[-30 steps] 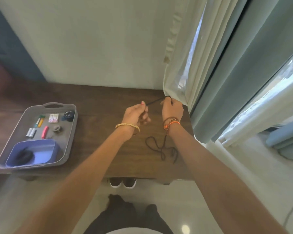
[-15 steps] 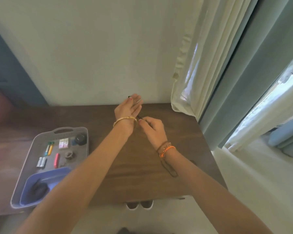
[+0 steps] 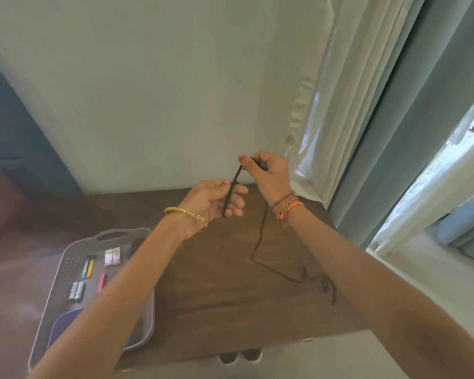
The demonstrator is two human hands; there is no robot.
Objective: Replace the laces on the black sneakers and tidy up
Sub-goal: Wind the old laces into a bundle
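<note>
Gold bangle [image 3: 186, 214], orange braided bracelets [image 3: 289, 208], bare forearms

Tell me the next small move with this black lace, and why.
Probably another fold: the left hand grips a doubled length of the black lace, the right hand pinches its upper end, and a long loose tail lies across the wooden table. Drawing that tail up into the bundle would likely let it go into the grey tray.
</note>
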